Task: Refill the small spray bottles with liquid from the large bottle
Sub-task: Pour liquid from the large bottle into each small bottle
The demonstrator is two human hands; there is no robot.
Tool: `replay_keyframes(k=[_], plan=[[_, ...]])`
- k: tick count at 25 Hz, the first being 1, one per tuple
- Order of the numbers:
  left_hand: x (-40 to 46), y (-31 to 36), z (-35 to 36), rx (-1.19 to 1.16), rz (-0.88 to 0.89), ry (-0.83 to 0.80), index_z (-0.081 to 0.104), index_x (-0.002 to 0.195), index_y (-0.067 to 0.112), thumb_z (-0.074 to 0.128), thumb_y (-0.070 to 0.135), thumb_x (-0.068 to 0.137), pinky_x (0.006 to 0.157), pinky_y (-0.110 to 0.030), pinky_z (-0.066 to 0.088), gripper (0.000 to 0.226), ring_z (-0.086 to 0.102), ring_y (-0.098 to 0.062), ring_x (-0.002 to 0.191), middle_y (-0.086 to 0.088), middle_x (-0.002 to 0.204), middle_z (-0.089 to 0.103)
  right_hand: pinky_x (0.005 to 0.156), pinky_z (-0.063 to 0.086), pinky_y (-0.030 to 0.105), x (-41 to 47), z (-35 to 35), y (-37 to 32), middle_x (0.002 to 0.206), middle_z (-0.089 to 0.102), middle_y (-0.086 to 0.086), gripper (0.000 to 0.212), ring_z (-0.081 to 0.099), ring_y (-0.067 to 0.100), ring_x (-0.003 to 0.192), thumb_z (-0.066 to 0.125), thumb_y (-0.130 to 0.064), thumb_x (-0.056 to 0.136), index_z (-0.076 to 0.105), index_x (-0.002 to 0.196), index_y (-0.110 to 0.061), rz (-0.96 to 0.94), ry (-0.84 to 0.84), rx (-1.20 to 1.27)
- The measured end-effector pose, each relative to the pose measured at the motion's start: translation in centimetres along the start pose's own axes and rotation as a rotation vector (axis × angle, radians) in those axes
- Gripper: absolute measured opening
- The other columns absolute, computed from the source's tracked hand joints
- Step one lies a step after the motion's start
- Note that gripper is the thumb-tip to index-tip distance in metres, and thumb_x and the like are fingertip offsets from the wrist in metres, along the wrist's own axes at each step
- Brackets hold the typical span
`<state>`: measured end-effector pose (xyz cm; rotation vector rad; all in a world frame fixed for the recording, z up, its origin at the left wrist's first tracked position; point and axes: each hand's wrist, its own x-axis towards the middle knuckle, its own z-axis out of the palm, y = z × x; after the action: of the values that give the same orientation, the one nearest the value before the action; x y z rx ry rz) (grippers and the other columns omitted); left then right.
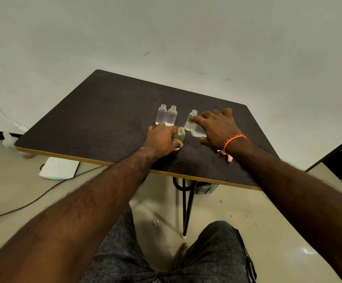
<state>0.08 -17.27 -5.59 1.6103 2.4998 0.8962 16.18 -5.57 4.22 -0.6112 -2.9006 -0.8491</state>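
Head view: left hand (162,139) grips small bottle (180,135); right hand (217,125) tilts large bottle (196,130).

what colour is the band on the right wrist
Orange, with darker flecks along the wristband; the head view shows it.

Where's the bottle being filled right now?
In the head view it stands near the table's front edge, held by the left hand: the yellowish small bottle, just in front of the two clear bottles, with the tilted bottle's mouth beside its neck.
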Motion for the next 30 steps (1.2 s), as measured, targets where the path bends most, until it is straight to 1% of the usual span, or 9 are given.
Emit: replay_keyframes(k=[6, 10, 13, 25, 27, 30], plan=[[0.12, -0.03, 0.12, 0.007, -0.006, 0.001, 0.067, 0.121, 0.029, 0.078, 0.053, 0.082, 0.1, -0.045, 0.038, 0.047, 0.061, -0.019, 0.108, 0.006, 0.107, 0.07, 0.099, 0.031, 0.05, 0.06, -0.41, 0.04, 0.136, 0.058, 0.004, 0.076, 0.054, 0.031, 0.12, 0.071, -0.051, 0.082, 0.036, 0.148, -0.038, 0.004, 0.002, -0.002], [0.11, -0.1, 0.21, 0.007, -0.004, 0.001, 0.066, 0.125, 0.029, 0.079, 0.053, 0.082, 0.101, -0.045, 0.038, 0.051, 0.061, -0.02, 0.111, 0.005, 0.112, 0.07, 0.098, 0.031, 0.05, 0.01, -0.46, 0.03, 0.136, 0.058, 0.004, 0.075, 0.054, 0.031, 0.12, 0.07, -0.052, 0.083, 0.036, 0.148, -0.038, 0.0, 0.0, -0.001], [0.11, -0.14, 0.21, 0.008, -0.003, 0.002, 0.066, 0.125, 0.03, 0.079, 0.053, 0.082, 0.102, -0.045, 0.038, 0.05, 0.061, -0.02, 0.111, 0.006, 0.111, 0.07, 0.098, 0.031, 0.049, -0.01, -0.53, 0.03, 0.136, 0.058, 0.004, 0.074, 0.054, 0.031, 0.12, 0.07, -0.051, 0.083, 0.036, 0.148, -0.038, 0.001, -0.001, 0.001], [0.23, -0.07, 0.23, 0.007, -0.002, -0.008, 0.064, 0.13, 0.028, 0.078, 0.053, 0.083, 0.103, -0.046, 0.037, 0.055, 0.061, -0.021, 0.113, 0.004, 0.115, 0.07, 0.1, 0.031, 0.05, -0.16, -0.66, 0.12, 0.137, 0.057, 0.005, 0.074, 0.053, 0.031, 0.123, 0.07, -0.052, 0.084, 0.035, 0.148, -0.037, -0.009, -0.008, -0.001], [0.24, -0.11, 0.24, 0.01, -0.001, -0.014, 0.065, 0.127, 0.03, 0.078, 0.054, 0.083, 0.103, -0.046, 0.038, 0.052, 0.061, -0.02, 0.112, 0.005, 0.113, 0.071, 0.1, 0.032, 0.05, -0.13, -0.55, 0.14, 0.136, 0.058, 0.004, 0.074, 0.053, 0.031, 0.122, 0.07, -0.052, 0.083, 0.035, 0.147, -0.038, -0.009, -0.008, -0.007], [0.18, -0.2, 0.24, 0.002, 0.004, -0.004, 0.067, 0.117, 0.031, 0.078, 0.053, 0.082, 0.1, -0.046, 0.04, 0.043, 0.063, -0.019, 0.107, 0.008, 0.105, 0.071, 0.1, 0.031, 0.05, -0.03, -0.52, 0.19, 0.137, 0.057, 0.004, 0.074, 0.053, 0.031, 0.123, 0.069, -0.051, 0.083, 0.035, 0.148, -0.039, -0.002, -0.006, -0.007]])
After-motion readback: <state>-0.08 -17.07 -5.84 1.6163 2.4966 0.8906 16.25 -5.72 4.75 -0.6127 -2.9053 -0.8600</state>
